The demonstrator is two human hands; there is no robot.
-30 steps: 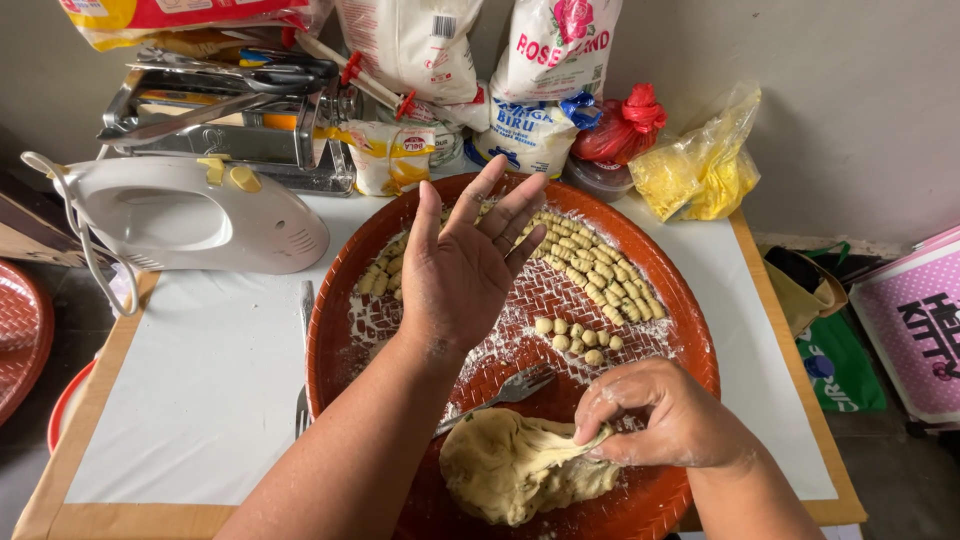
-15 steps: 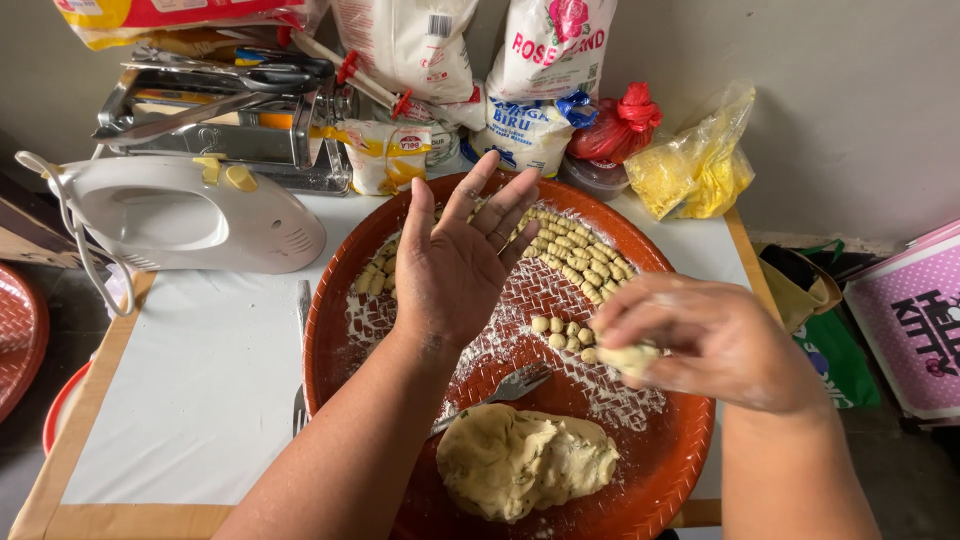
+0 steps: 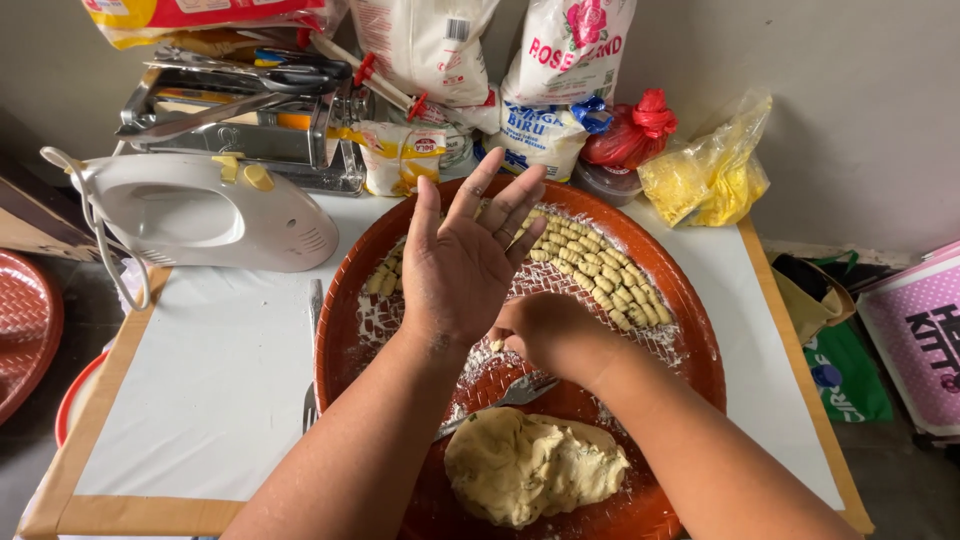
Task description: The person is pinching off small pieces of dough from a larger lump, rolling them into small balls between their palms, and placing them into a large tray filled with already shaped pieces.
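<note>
Two hands over our round red tray [image 3: 690, 330]: left hand [image 3: 465, 262] raised, fingers spread; right hand [image 3: 540, 330] curled beneath it, grip unclear. Dough lump [image 3: 535, 468] sits at tray's near edge, fork [image 3: 500, 397] beside.

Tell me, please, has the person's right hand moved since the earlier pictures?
Yes. The right hand has left the dough lump at the near rim of the red tray and gone leftward to the raised left hand.

Bare forearms, ring on left hand [image 3: 468, 262]
</note>
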